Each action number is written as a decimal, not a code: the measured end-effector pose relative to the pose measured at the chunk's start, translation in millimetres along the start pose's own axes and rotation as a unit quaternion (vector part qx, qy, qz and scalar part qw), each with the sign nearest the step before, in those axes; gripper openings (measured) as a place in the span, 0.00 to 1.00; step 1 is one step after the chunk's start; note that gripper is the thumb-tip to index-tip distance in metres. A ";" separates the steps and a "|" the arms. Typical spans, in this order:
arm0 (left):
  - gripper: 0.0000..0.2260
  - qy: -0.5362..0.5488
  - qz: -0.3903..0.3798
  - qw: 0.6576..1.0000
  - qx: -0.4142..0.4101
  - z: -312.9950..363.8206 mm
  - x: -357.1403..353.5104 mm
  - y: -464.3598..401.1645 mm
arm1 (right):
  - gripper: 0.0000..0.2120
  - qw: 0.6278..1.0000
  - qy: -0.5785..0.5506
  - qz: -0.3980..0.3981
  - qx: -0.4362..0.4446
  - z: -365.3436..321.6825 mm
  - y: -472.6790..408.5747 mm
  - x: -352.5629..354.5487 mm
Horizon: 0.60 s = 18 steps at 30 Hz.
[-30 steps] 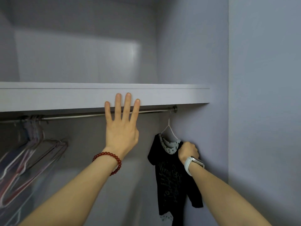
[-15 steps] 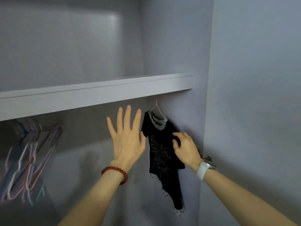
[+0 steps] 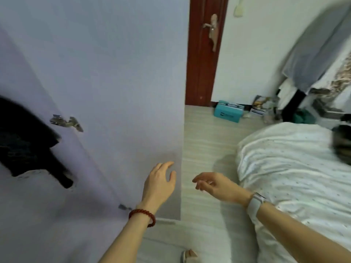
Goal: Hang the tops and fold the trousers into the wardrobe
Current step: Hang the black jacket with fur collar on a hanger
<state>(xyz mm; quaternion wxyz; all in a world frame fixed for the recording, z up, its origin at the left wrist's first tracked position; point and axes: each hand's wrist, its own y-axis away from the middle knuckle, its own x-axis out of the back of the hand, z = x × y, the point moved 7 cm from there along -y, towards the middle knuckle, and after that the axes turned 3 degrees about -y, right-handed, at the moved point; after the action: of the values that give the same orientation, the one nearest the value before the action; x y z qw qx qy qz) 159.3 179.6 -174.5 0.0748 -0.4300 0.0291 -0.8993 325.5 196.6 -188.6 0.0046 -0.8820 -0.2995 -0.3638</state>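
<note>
The black top (image 3: 24, 147) with a dotted white hem hangs inside the wardrobe at the far left edge, only partly in view. My left hand (image 3: 160, 182), with a red bead bracelet on the wrist, hovers relaxed and empty in front of the open lilac wardrobe door (image 3: 114, 82). Over the floor, my right hand (image 3: 214, 184), a white watch on its wrist, hangs loosely curled and holds nothing. A dark garment (image 3: 341, 145) lies on the bed at the right edge, blurred.
A bed with a white dotted cover (image 3: 294, 168) fills the lower right. The light wood floor (image 3: 205, 133) runs between door and bed. A dark red room door (image 3: 205, 54) stands at the back, with a teal box (image 3: 228, 112) and clutter beside it.
The view has swung right and down from the wardrobe interior to the door, floor and bed. My right hand has let go of the black top; both hands have dropped away from the wardrobe.
</note>
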 end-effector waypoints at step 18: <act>0.15 0.050 -0.337 0.900 -0.270 423.3 -382.7 -166.8 | 0.14 0.822 -0.128 0.438 -0.341 372.7 202.9 325.0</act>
<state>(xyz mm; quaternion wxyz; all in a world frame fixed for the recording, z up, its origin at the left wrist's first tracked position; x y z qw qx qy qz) 707.1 410.5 -183.2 -0.3535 -0.3724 0.1275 -0.8486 852.2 284.8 -210.5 -0.1754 -0.9043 0.2636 -0.2863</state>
